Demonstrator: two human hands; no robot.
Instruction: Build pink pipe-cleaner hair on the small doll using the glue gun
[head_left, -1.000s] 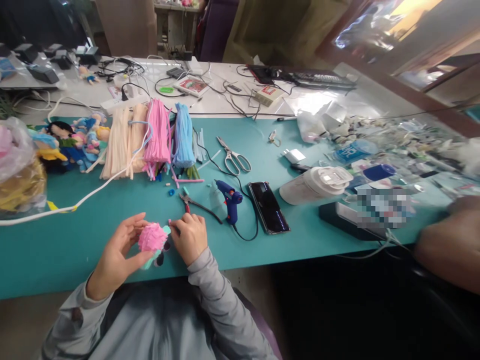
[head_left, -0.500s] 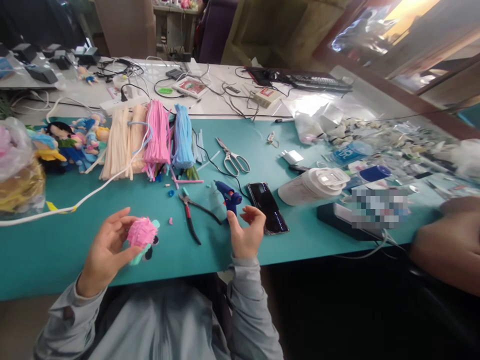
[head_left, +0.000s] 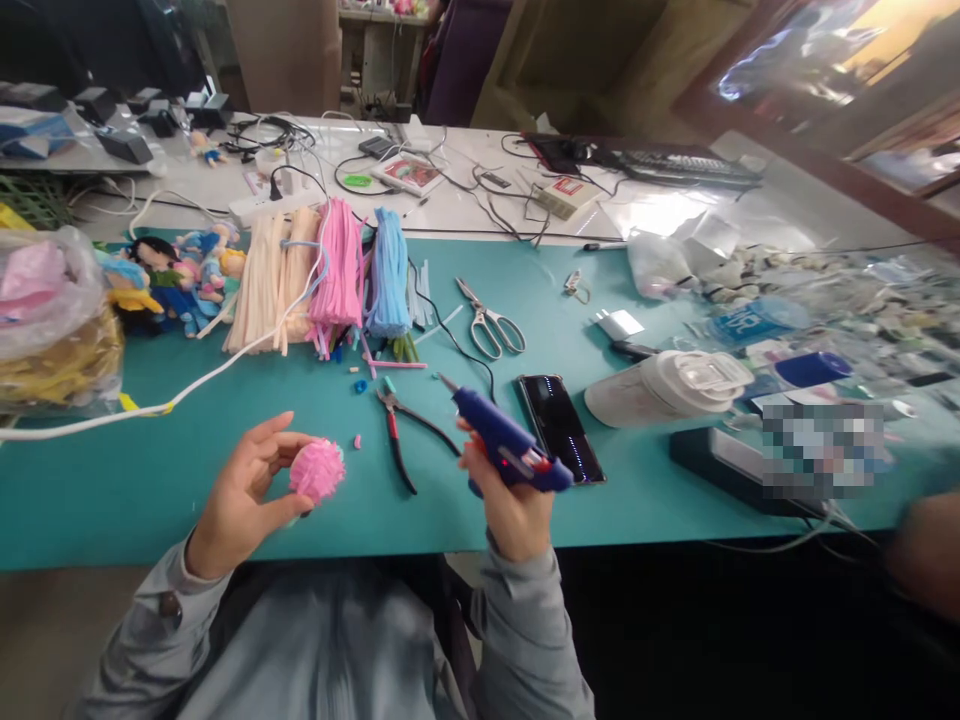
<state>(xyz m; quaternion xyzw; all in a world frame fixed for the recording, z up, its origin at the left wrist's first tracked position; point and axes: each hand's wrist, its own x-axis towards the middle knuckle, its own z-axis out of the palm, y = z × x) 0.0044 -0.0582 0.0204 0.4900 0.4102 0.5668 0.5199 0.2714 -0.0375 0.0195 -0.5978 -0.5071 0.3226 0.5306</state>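
Between the thumb and fingers of my left hand (head_left: 251, 490) is a fluffy pink pompom-like piece (head_left: 318, 470), with a bit of mint green showing at its edge. My right hand (head_left: 514, 505) grips a blue hot glue gun (head_left: 510, 440), its nozzle pointing up and to the left. Pliers (head_left: 396, 435) with red and black handles lie on the green mat (head_left: 225, 400) between my hands. A small pink scrap (head_left: 358, 441) rests close to the pompom piece. Just right of the glue gun lies a black phone (head_left: 562, 425).
Bundles of cream (head_left: 262, 280), pink (head_left: 339, 265) and blue pipe cleaners (head_left: 388, 275) lie beyond my hands, near scissors (head_left: 491, 320). A white cable (head_left: 187, 393) crosses the left side. At right are a white tumbler (head_left: 667, 388), plastic bags and part of another person's arm (head_left: 930, 560).
My right hand has taken hold of the glue gun and lifted it off the mat. The pink piece has turned in my left hand, hiding most of its mint-green part. The view has shifted left.
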